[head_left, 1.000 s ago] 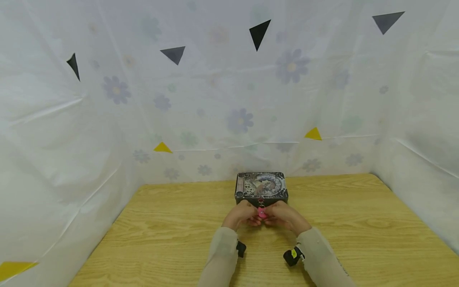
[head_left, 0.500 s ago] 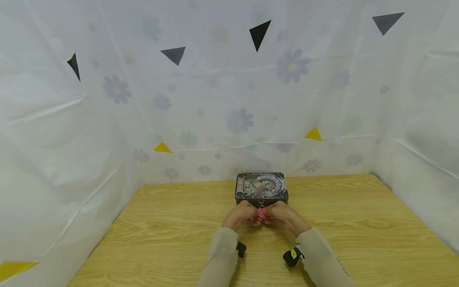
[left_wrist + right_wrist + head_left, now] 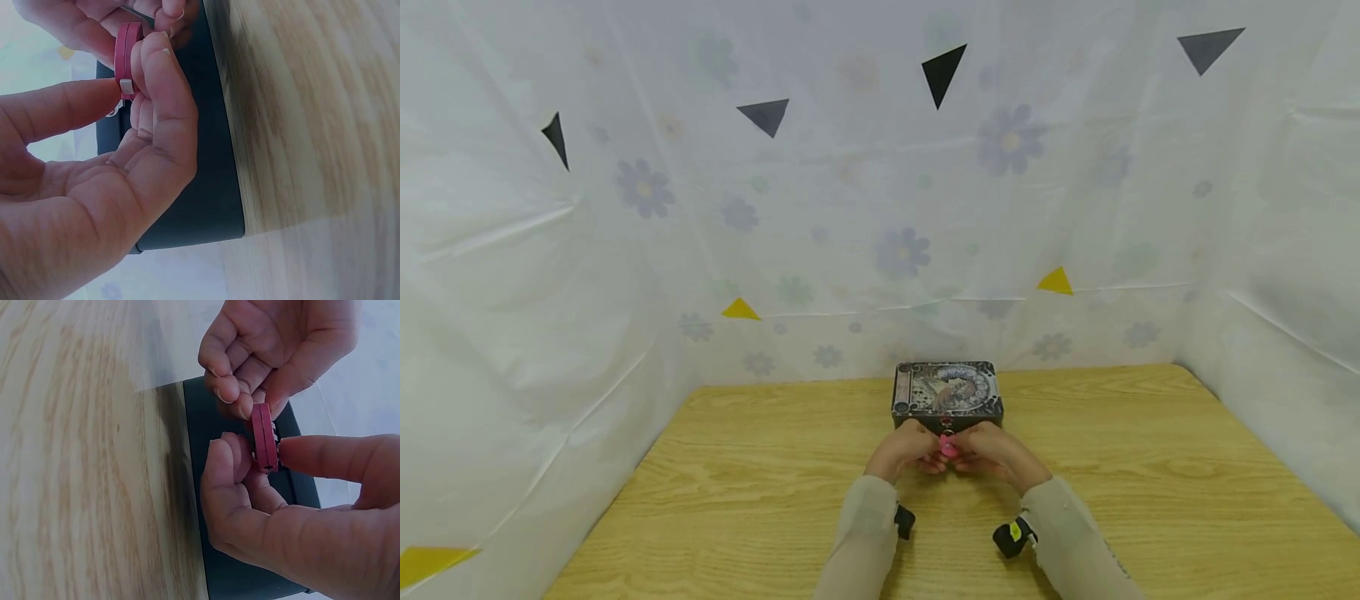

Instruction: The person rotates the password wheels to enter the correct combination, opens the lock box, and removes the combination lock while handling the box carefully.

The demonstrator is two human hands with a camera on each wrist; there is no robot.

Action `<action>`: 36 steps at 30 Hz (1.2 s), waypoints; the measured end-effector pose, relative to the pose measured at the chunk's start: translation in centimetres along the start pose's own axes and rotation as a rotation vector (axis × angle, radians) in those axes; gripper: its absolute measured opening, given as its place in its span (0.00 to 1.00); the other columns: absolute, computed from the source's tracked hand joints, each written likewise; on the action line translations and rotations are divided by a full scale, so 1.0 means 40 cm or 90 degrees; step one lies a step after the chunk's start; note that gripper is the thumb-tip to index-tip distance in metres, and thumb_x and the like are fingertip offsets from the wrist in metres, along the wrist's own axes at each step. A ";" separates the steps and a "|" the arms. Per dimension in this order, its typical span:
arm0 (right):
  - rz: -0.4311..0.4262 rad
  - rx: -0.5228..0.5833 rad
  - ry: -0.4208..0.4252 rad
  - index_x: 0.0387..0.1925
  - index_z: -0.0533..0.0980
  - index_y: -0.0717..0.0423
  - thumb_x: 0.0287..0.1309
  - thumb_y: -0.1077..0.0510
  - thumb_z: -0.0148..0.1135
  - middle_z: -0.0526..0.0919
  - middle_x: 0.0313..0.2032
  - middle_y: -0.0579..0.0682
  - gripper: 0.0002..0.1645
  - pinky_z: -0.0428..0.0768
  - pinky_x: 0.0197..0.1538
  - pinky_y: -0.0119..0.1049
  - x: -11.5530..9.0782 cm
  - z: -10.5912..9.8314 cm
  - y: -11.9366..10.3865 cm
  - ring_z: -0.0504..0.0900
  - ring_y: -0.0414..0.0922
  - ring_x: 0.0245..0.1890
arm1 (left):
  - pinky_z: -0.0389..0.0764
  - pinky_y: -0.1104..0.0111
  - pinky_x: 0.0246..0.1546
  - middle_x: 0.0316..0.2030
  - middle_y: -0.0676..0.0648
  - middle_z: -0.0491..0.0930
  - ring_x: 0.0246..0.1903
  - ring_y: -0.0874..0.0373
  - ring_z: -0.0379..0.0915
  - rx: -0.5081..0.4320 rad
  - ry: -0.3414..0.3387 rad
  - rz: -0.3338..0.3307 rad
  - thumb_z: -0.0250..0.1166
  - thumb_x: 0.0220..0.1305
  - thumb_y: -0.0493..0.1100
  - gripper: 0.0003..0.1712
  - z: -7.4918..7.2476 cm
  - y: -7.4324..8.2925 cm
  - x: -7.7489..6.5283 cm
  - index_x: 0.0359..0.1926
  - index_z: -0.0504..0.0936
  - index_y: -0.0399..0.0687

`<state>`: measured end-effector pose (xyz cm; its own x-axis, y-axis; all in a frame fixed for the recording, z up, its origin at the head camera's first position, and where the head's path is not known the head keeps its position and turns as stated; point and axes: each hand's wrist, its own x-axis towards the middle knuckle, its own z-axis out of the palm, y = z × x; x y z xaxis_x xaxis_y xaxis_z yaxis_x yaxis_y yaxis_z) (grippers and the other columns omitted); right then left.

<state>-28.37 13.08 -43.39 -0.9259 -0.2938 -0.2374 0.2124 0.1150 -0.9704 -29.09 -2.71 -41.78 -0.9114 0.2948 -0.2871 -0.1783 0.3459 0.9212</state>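
Observation:
A small pink padlock (image 3: 948,445) with silver number wheels hangs by its shackle at the front of a dark tin box (image 3: 947,388). The box lid carries an ornate picture and looks closed. My left hand (image 3: 912,446) pinches the padlock from the left, thumb on one face and curled fingers behind it, as the left wrist view shows. From the other side my right hand (image 3: 991,448) grips the same padlock (image 3: 262,437). Its thumb presses at the wheels while the bent fingers back the body. Fingers partly hide the latch.
Under the box lies a wood-grain table (image 3: 760,492), with a white flowered sheet (image 3: 835,208) behind it and at both sides. The box stands close to the table's far edge. A black wrist camera (image 3: 1011,537) sits at the right cuff.
The padlock's face has tilted slightly between my fingers. Both hands and the tin box keep their places.

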 end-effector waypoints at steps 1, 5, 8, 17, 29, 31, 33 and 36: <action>0.002 -0.002 -0.003 0.51 0.70 0.82 0.65 0.67 0.45 0.79 0.32 0.53 0.20 0.82 0.38 0.35 0.000 0.000 0.000 0.79 0.42 0.29 | 0.84 0.57 0.37 0.27 0.38 0.82 0.22 0.56 0.77 0.000 0.000 -0.001 0.54 0.61 0.30 0.11 0.000 0.000 0.000 0.33 0.82 0.25; 0.003 -0.003 -0.006 0.51 0.70 0.82 0.66 0.68 0.45 0.78 0.32 0.54 0.20 0.82 0.38 0.35 -0.001 0.000 0.000 0.79 0.43 0.29 | 0.84 0.58 0.37 0.25 0.40 0.81 0.21 0.57 0.77 -0.007 0.001 -0.004 0.54 0.62 0.30 0.11 0.001 -0.001 0.001 0.33 0.82 0.26; -0.001 -0.005 -0.009 0.51 0.70 0.82 0.66 0.68 0.46 0.79 0.33 0.54 0.19 0.82 0.38 0.34 0.000 -0.001 0.003 0.79 0.42 0.30 | 0.85 0.59 0.36 0.24 0.41 0.80 0.21 0.57 0.77 -0.011 0.000 -0.005 0.54 0.62 0.30 0.11 0.002 -0.003 0.002 0.33 0.82 0.26; -0.021 0.010 -0.011 0.46 0.72 0.81 0.64 0.69 0.47 0.79 0.32 0.52 0.15 0.82 0.38 0.35 0.005 -0.003 0.005 0.79 0.41 0.29 | 0.85 0.58 0.36 0.24 0.40 0.81 0.20 0.57 0.76 -0.005 0.003 0.000 0.53 0.59 0.29 0.11 0.001 0.002 0.001 0.31 0.82 0.25; -0.016 0.007 0.000 0.50 0.67 0.84 0.62 0.71 0.48 0.79 0.36 0.56 0.18 0.83 0.41 0.37 0.002 -0.002 0.004 0.80 0.42 0.32 | 0.84 0.57 0.38 0.27 0.37 0.82 0.22 0.56 0.77 0.002 0.002 -0.004 0.54 0.60 0.30 0.12 0.004 0.000 -0.001 0.33 0.82 0.24; -0.017 0.001 0.002 0.50 0.68 0.84 0.63 0.70 0.48 0.79 0.37 0.56 0.19 0.83 0.42 0.37 0.002 -0.001 0.003 0.80 0.42 0.32 | 0.84 0.57 0.37 0.27 0.36 0.82 0.22 0.55 0.78 0.002 0.003 -0.002 0.54 0.60 0.30 0.12 0.004 0.000 -0.001 0.33 0.82 0.24; -0.016 -0.003 0.004 0.50 0.69 0.83 0.63 0.69 0.48 0.80 0.36 0.55 0.19 0.83 0.42 0.38 0.004 -0.001 0.003 0.80 0.42 0.32 | 0.84 0.57 0.37 0.27 0.36 0.82 0.22 0.55 0.78 0.000 0.004 -0.001 0.53 0.59 0.29 0.12 0.004 0.000 0.000 0.33 0.82 0.24; -0.003 0.006 0.019 0.49 0.72 0.81 0.64 0.67 0.49 0.81 0.33 0.54 0.18 0.83 0.40 0.37 0.006 0.001 0.004 0.80 0.42 0.30 | 0.84 0.57 0.37 0.27 0.38 0.82 0.22 0.56 0.77 -0.003 0.002 -0.001 0.53 0.60 0.29 0.11 0.003 0.001 -0.001 0.32 0.81 0.24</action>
<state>-28.54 12.97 -43.60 -0.9357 -0.2661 -0.2318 0.2111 0.1044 -0.9719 -29.02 -2.61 -41.76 -0.9120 0.2917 -0.2884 -0.1820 0.3425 0.9217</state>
